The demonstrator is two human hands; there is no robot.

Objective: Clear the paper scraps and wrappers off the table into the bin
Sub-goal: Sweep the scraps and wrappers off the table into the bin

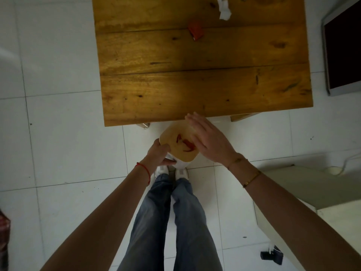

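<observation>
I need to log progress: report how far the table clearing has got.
Done: the near half of the table is bare, and red scraps already lie inside the bin. In hand: the left hand grips the bin's rim just below the table edge, and the open right hand hovers over it. Left: a red wrapper and white paper scraps at the far end.

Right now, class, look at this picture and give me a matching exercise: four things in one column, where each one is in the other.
Things:
1. red wrapper
2. white paper scrap
3. bin
4. right hand

Places:
A. held at its rim by the left hand
B. far right of the table, by the top edge
C. flat and open, at the table's near edge
D. far part of the table, near the middle

Pairs: 1-D, 2-B, 3-A, 4-C
</observation>
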